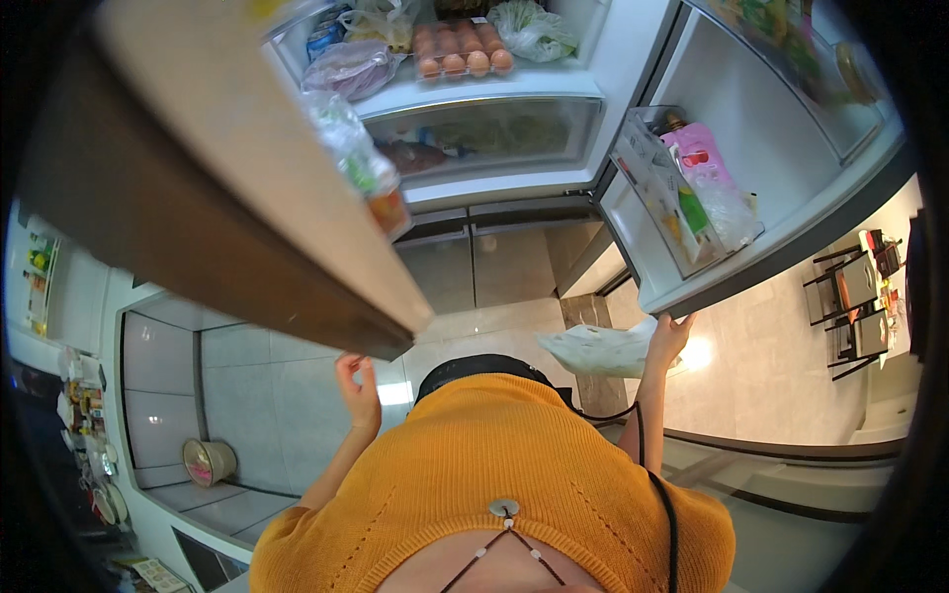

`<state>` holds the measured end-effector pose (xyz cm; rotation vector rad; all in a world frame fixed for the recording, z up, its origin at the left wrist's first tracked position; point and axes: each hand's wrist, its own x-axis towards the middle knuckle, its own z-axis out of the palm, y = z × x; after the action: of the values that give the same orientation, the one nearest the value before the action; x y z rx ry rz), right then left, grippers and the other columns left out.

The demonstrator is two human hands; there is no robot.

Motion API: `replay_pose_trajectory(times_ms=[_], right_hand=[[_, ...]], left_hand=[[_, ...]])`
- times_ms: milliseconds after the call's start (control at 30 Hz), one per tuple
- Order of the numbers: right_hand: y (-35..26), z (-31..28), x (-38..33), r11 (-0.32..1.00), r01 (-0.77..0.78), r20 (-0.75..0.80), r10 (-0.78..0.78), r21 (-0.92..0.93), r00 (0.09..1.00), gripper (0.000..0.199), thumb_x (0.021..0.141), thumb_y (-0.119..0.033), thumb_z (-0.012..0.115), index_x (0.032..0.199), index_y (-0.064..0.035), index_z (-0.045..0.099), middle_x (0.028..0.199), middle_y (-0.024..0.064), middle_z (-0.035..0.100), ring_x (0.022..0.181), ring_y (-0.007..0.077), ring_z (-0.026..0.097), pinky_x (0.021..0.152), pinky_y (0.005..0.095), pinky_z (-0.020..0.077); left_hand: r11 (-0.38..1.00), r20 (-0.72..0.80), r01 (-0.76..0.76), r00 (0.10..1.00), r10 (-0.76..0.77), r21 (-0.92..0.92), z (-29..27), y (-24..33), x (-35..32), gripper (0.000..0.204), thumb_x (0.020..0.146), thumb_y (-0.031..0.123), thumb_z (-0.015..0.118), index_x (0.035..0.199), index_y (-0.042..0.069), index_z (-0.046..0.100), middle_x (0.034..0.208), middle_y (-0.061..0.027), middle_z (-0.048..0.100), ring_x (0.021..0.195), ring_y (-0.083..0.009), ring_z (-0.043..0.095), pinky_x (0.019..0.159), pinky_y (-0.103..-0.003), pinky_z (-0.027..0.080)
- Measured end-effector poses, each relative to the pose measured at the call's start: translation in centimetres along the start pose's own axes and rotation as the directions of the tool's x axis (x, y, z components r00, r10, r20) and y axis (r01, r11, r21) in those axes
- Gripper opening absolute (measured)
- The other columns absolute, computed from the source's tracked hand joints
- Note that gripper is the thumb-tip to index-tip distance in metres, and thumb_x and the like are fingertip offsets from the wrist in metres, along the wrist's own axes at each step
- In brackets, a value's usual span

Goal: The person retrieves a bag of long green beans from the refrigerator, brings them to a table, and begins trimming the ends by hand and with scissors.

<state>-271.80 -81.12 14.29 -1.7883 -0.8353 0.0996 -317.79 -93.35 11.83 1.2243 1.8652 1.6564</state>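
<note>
A refrigerator stands open before me, its left door (267,208) and right door (736,282) swung toward me. My left hand (360,387) is at the lower corner of the left door, fingers apart and slightly bent; the door partly covers the fingertips, so contact is unclear. My right hand (669,342) is closed at the edge of the right door, with its fingertips against it. A whitish plastic bag (600,349) hangs at this hand and seems gripped in it; its contents cannot be made out.
Inside the refrigerator, a clear carton of brown eggs (463,51) sits between bagged foods, above a transparent drawer (484,143). A door bin (682,203) holds packets. A bucket (209,462) stands on the floor at left; chairs (855,296) are far right.
</note>
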Motion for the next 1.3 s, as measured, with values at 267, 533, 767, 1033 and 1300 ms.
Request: replay_pose_trajectory(times_ms=[267,533,767,1033,1300], right_hand=[[-0.3,-0.6,-4.7,0.998,-0.024,0.152,0.033,-0.063,0.988,0.069,0.079,-0.004,0.046,0.137,-0.0007,0.010,0.048,0.0020,0.037,0.045,0.0100,0.035,0.046,0.0233,0.0332],[1.6,-0.5,-10.3,0.968,0.245,0.313,-0.251,0.057,0.916,0.055,0.076,0.003,0.054,0.128,-0.0019,0.038,0.052,0.0005,0.034,0.044,0.0078,0.030,0.043,0.0225,0.0310],[1.9,2.6,-9.4,0.933,0.288,0.335,-0.348,0.217,0.876,0.024,0.079,0.000,0.054,0.102,-0.0033,0.058,0.063,0.0056,0.053,0.047,0.0066,0.036,0.046,0.0207,0.0350],[-2.9,6.5,-7.4,0.881,0.368,0.445,-0.469,0.299,0.763,0.023,0.080,-0.002,0.054,0.103,-0.0046,0.057,0.052,0.0002,0.031,0.044,0.0063,0.030,0.042,0.0212,0.0284],[-7.7,11.2,-5.5,0.852,0.382,0.520,-0.522,0.359,0.676,0.020,0.081,-0.003,0.054,0.101,-0.0051,0.058,0.049,-0.0014,0.033,0.044,0.0054,0.031,0.042,0.0212,0.0285]], left_hand=[[0.955,0.342,-0.295,0.901,0.268,0.030,8.2,5.4,4.9,0.014,0.078,0.005,0.056,0.092,0.002,0.052,0.092,-0.0112,0.052,0.088,-0.0241,0.050,0.080,-0.030,0.039],[0.737,0.533,-0.621,0.542,0.650,-0.267,16.4,11.2,6.0,0.019,0.073,0.001,0.060,0.091,0.003,0.054,0.090,-0.0131,0.057,0.086,-0.0306,0.054,0.076,-0.036,0.044],[0.575,0.484,-0.698,0.361,0.797,-0.426,18.0,14.1,6.9,0.022,0.069,-0.002,0.062,0.089,0.002,0.055,0.089,-0.0118,0.057,0.080,-0.0301,0.055,0.069,-0.035,0.046],[0.568,0.407,-0.762,0.434,0.804,-0.310,15.9,13.8,9.9,0.026,0.068,0.002,0.063,0.093,0.003,0.056,0.090,-0.0090,0.056,0.079,-0.0270,0.055,0.066,-0.034,0.046],[0.670,0.494,-0.739,0.557,0.668,-0.073,16.3,14.9,15.0,0.038,0.076,0.005,0.058,0.112,0.004,0.050,0.110,-0.0115,0.052,0.102,-0.0289,0.049,0.086,-0.036,0.042]])
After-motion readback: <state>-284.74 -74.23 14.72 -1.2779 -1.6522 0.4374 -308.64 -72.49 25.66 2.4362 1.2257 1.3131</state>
